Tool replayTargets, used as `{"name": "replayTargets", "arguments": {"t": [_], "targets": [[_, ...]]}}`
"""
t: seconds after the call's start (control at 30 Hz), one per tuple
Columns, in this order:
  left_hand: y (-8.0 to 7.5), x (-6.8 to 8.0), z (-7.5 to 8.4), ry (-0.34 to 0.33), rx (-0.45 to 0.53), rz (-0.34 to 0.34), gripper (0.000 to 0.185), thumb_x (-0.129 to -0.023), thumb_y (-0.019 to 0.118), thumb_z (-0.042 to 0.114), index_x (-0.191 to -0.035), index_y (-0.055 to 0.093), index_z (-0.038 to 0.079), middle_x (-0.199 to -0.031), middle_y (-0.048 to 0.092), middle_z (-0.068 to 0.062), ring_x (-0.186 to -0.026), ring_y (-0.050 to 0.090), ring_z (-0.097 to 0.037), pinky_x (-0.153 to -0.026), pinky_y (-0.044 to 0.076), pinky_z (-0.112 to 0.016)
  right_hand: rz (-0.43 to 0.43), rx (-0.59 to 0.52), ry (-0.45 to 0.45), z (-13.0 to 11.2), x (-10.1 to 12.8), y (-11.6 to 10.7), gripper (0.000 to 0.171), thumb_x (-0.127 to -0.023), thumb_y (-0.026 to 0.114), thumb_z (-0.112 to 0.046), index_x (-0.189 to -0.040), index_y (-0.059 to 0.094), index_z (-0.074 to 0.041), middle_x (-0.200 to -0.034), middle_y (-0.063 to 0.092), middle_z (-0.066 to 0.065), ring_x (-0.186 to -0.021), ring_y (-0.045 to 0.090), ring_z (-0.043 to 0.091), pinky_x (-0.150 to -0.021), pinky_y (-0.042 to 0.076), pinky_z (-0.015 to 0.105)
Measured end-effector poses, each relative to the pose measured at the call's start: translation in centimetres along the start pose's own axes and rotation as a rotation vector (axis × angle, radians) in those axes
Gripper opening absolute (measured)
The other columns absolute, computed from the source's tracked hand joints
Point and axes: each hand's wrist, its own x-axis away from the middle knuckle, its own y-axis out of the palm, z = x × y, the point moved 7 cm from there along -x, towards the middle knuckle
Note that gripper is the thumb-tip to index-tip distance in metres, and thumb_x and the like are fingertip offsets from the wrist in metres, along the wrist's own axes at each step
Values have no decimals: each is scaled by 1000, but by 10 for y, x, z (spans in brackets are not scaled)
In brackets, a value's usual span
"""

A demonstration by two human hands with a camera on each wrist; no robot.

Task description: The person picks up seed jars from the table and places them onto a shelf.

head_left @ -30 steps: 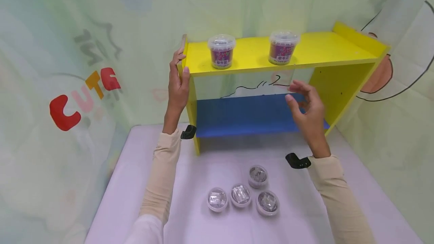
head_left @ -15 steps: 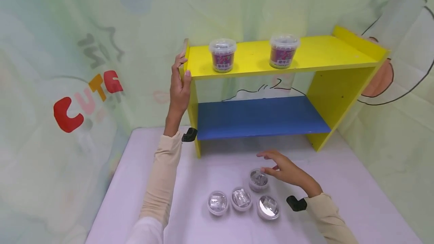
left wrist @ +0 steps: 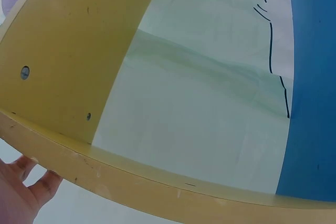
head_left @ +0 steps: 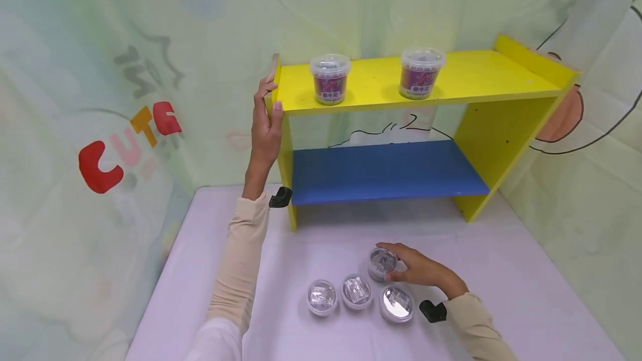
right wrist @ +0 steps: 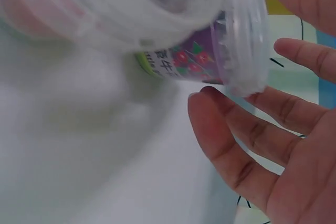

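Note:
My left hand grips the left side panel of a yellow shelf, thumb at the front; in the left wrist view some fingers show beyond the panel's edge. On the table my right hand has its fingers around the rearmost clear-lidded plastic tub. The right wrist view shows those fingers spread and fairly straight beside the tub's lid and its purple flower label. Firm contact on all sides cannot be made out.
Three similar tubs, a left one, a middle one and a right one, stand close by. Two labelled tubs, a left one and a right one, stand on the yellow top. A blue shelf board lies below.
My right hand has come down from the shelf to the table, and its fingers now surround the rearmost tub. My left hand has stayed on the side panel. The tubs look unmoved.

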Motion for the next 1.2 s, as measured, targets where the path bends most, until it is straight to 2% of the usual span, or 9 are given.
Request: {"name": "replayTargets", "arguments": {"t": [0.33,0.6,0.77,0.97,1.2], "targets": [[0,2,-2,-19,-2,4,38,-100,38,3,-135,32,-10,-157,24,-24,-140,34,-35,-114,36,-34,-1,-27,83,14,-6,14,79,-85,73,-24,-147,33,3,-146,40,31,-132,39,52,-106,31,66],[-3,4,-4,-31,-11,11,37,-100,38,3,-135,32,-10,-157,24,-23,-143,32,-30,-116,32,-33,14,-8,112,12,-8,19,80,-84,75,-22,-147,34,1,-143,44,31,-129,43,51,-103,35,66],[-3,4,-3,-24,-11,12,37,-100,38,2,-134,31,-11,-157,23,-24,-142,32,-32,-116,33,-32,32,14,111,8,-9,19,78,-83,76,-21,-146,36,1,-139,48,29,-125,47,49,-101,39,64],[-2,2,-1,6,4,4,37,-100,38,1,-134,31,-11,-155,24,-27,-137,36,-41,-113,37,-34,71,36,119,13,-10,20,78,-82,77,-23,-145,37,0,-139,50,28,-125,49,47,-101,40,63],[2,-2,-37,34,16,15,37,-102,39,12,-137,32,0,-159,25,-12,-139,37,-31,-112,38,-31,122,61,123,16,-8,19,79,-81,79,-24,-144,39,0,-139,51,26,-125,50,47,-102,40,61]]}}
